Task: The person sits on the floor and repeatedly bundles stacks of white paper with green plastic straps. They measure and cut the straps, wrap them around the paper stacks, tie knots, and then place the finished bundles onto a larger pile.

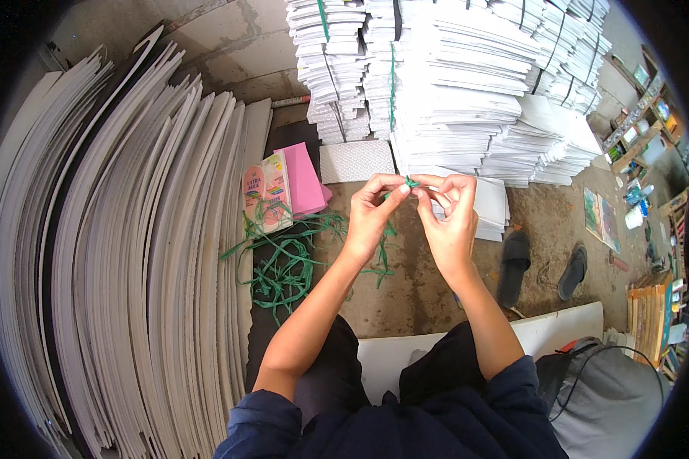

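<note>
Above the concrete floor [429,291], in the head view, the left hand [371,210] and right hand [450,218] meet, fingers pressed together on a thin green plastic strap [410,183], which lies pinched between both sets of fingertips with its tail hanging below the left hand. It looks like knotting or twisting the strap; the next move likely calls for a steady pull apart, without slipping.

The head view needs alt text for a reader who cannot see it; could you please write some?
Seen from above, a seated person's left hand and right hand pinch a thin green strap between their fingertips. More green strapping lies tangled on the concrete floor, between leaning white boards and tied stacks of white paper.
</note>
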A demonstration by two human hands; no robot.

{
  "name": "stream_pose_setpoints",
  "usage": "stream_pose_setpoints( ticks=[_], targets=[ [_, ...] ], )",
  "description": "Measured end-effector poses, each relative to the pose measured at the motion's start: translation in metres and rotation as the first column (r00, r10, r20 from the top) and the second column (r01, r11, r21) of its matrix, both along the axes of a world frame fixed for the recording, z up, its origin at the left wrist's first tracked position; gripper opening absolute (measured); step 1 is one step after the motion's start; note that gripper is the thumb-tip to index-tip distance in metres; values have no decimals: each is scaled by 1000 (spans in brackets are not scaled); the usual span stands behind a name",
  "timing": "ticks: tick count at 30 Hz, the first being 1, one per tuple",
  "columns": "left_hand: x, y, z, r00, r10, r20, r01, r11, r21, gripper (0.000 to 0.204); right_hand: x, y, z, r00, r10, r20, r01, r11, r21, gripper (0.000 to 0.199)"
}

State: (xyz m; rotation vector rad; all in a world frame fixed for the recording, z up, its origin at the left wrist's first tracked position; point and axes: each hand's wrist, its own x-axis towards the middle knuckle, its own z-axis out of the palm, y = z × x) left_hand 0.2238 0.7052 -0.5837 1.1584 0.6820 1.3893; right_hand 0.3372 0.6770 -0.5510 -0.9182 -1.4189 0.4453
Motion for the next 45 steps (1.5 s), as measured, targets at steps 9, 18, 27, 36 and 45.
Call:
stream_pose_setpoints(
  ticks=[9, 18, 27, 36, 45],
  targets=[
    [5, -11, 9, 989, 85, -120, -84, 996, 10, 13, 5, 1, -2, 978, -169, 122, 157, 982, 107, 26],
    [3, -11, 17, 997, 69, -36, -67, 996, 66, 16, 10, 1, 3, 997, -40, 68, 36, 998, 49, 29],
    [1, -16, 19, 946, 197, -256, -165, 976, 142, 16, 8, -2, 1, 988, -102, 116, 98, 994, 43, 27],
    [-7, -9, 13, 990, -49, -130, 64, 991, 117, 14, 4, -5, 3, 991, -79, 106, 73, 996, 55, 28],
    [-8, -7, 16, 981, -179, -71, 187, 974, 125, 14, 6, -5, 5, 989, -100, 114, 90, 992, 90, 31]
  ],
)
